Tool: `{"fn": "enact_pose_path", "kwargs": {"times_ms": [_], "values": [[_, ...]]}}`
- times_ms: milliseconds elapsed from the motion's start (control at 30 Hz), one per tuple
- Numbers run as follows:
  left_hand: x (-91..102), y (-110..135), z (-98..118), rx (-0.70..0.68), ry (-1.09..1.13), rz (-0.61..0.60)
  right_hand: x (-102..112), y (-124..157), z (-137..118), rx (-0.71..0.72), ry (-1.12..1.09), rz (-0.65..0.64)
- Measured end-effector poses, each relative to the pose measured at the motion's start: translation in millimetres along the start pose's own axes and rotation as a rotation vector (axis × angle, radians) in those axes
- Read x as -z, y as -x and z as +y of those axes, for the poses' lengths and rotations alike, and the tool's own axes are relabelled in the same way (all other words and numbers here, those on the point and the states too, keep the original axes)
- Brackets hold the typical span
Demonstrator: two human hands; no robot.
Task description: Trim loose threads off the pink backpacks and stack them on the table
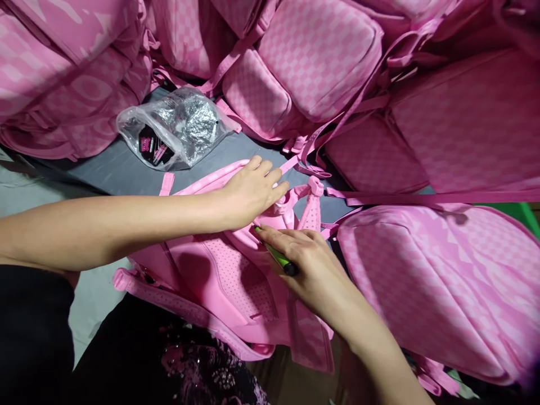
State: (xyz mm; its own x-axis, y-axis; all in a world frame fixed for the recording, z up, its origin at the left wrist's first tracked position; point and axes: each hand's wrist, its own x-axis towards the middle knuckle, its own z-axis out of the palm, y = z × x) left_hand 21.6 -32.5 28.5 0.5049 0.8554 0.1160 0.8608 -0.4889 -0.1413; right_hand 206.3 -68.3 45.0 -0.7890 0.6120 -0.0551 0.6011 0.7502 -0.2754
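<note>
A pink backpack [236, 275] lies back panel up on the grey table edge and reaches down over my lap. Its padded back and shoulder straps show. My left hand [255, 191] grips the top part of it near the carry handle, palm down with bent fingers; the thumb is hidden. In my right hand [304, 253] is a slim tool with a green and black handle [280, 259], its tip against the pink fabric just below my left hand. The tool's exact kind I cannot make out.
A clear plastic bag [177, 129] with black and pink tags stands on the grey table [101, 174]. Several pink checkered backpacks [320, 56] are heaped along the back. Another backpack [422, 281] lies close on the right, and a patterned one [71, 73] stands at the left.
</note>
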Motion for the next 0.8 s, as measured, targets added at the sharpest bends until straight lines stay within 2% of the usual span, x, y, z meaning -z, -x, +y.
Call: {"fn": "enact_pose_path", "kwargs": {"times_ms": [267, 500, 700, 800], "values": [[2.3, 0, -2, 0.000, 0.029, -0.003, -2, -4, -7, -0.073, 0.051, -0.029], [4.4, 5, -4, 0.010, 0.024, -0.012, -6, -2, -7, -0.128, -0.030, 0.023], [4.4, 10, -1, 0.239, 0.031, -0.044, -26, 5, -12, -0.247, -0.142, 0.243], [4.1, 9, -2, 0.250, 0.036, -0.057, -38, 3, -17, -0.269, -0.185, 0.379]]}}
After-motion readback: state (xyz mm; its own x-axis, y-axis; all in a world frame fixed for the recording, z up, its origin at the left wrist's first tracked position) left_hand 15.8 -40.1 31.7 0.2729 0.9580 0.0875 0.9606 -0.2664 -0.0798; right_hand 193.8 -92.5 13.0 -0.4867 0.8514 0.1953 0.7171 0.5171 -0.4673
